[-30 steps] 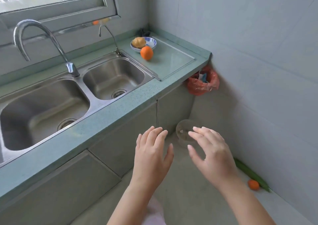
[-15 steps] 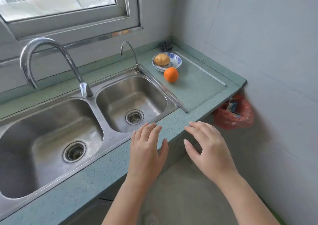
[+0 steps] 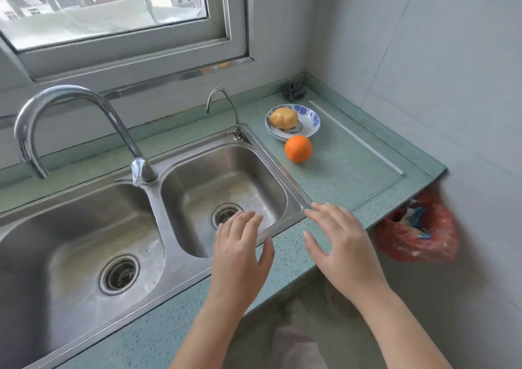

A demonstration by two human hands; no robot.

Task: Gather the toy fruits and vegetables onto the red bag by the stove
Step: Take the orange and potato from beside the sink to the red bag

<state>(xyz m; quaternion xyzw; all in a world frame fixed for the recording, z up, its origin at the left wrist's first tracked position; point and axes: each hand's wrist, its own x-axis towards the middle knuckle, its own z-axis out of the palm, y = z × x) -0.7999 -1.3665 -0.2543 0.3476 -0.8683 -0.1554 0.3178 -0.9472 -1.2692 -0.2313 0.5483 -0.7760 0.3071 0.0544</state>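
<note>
A toy orange sits on the green counter right of the sink. Behind it a yellow-brown toy potato lies in a blue-patterned white dish. My left hand hovers over the front right corner of the small basin, fingers straight, holding nothing. My right hand hovers over the counter's front edge, fingers spread, also empty. Both hands are well short of the orange. A red plastic bag with scraps inside hangs below the counter's right end.
A double steel sink fills the left, with a tall faucet and a small tap. A dark scrubber sits in the back corner. Tiled wall closes the right side; a window is behind.
The view has risen from the floor to the counter and come nearer. Both hands have moved forward over the sink's corner and counter edge. The cucumber and small orange on the floor have left the view.
</note>
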